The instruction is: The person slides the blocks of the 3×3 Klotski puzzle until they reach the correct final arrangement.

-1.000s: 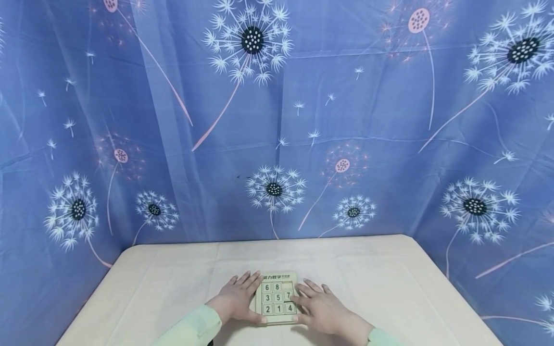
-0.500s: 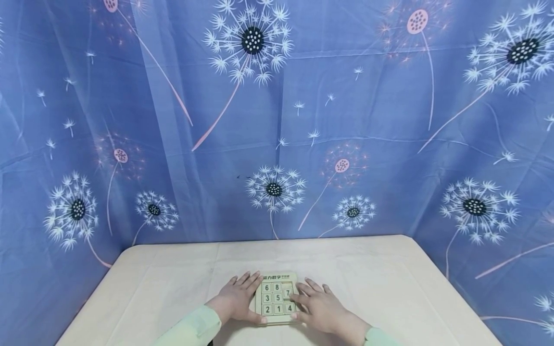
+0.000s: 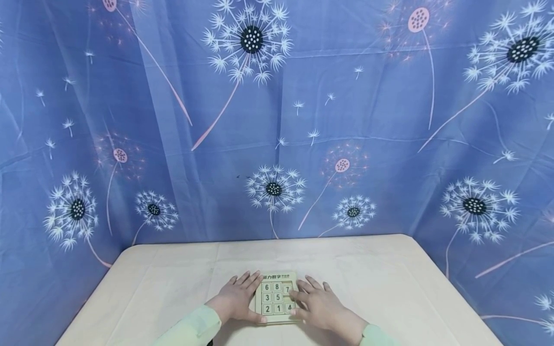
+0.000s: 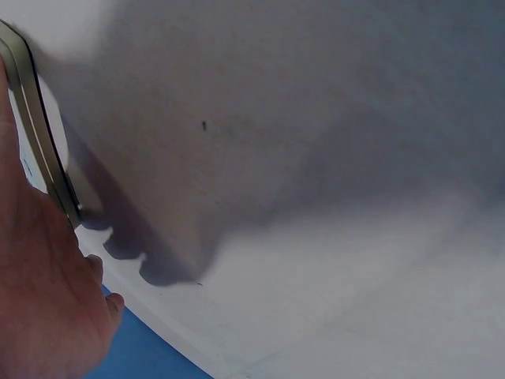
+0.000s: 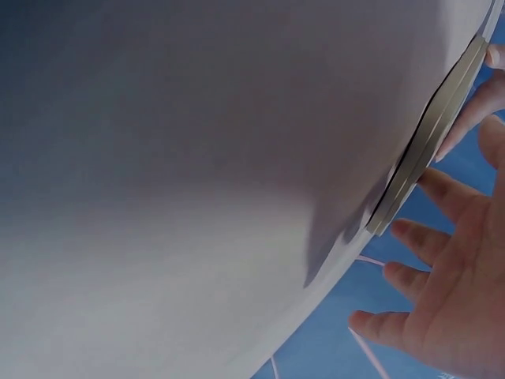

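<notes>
A cream number slide puzzle [image 3: 277, 319] lies flat on the table. Its tiles read 6, 8, 7 in the top row, 3 and 5 in the middle, then 2, 1, 4. The gap is at the right of the middle row, below the 7 tile [image 3: 287, 289]. My left hand [image 3: 235, 299] rests along the puzzle's left side, fingers straight, with the thumb on the lower left corner and the index finger at the upper left. At the right side, my right hand [image 3: 320, 306] touches the 7 tile's lower edge with its index fingertip. Its thumb partly covers the 4 tile [image 3: 289, 308].
The puzzle sits near the front of a cream-covered table [image 3: 372, 269]. Blue curtains [image 3: 277, 115] printed with dandelions hang behind the table and along both sides. Pale green sleeves [image 3: 192, 327] cover the forearms.
The 7 tile has slid upward from the middle row into the top right place, with the right index finger following it. The left hand has stayed where it was.
</notes>
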`<move>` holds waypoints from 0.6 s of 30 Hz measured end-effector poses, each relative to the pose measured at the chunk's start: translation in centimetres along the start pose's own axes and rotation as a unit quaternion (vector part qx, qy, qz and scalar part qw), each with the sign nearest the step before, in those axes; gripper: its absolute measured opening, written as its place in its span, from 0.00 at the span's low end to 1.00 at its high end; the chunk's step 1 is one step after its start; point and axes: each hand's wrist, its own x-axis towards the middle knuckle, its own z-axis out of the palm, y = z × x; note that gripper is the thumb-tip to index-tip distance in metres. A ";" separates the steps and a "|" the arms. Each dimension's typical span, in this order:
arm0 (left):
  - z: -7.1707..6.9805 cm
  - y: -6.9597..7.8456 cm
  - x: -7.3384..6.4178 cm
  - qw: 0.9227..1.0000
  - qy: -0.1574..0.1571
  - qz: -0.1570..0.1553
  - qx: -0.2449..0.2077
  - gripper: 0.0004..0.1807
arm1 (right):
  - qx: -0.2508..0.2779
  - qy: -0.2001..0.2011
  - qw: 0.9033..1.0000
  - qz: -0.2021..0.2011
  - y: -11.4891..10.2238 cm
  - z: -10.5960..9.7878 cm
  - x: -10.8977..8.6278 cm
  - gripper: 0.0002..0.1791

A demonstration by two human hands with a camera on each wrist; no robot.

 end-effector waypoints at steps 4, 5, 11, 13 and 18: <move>0.1 0.0 0.0 1.000 0.005 0.001 0.007 0.62 | -0.003 0.005 1.000 -0.004 0.2 0.1 0.2 0.32; 0.1 0.0 0.0 1.000 0.006 0.002 0.007 0.62 | -0.003 0.005 1.000 -0.004 0.2 0.1 0.2 0.32; 0.1 -0.1 0.0 1.000 0.009 0.005 0.008 0.62 | 0.007 -0.002 1.000 0.006 0.0 -0.2 0.3 0.32; 0.2 -0.1 0.1 1.000 0.010 0.006 0.006 0.62 | 0.011 -0.005 1.000 0.010 -0.1 -0.4 0.4 0.32; 0.1 -0.1 0.0 1.000 0.009 0.006 0.007 0.62 | 0.011 -0.008 1.000 0.018 -0.2 -0.5 0.5 0.31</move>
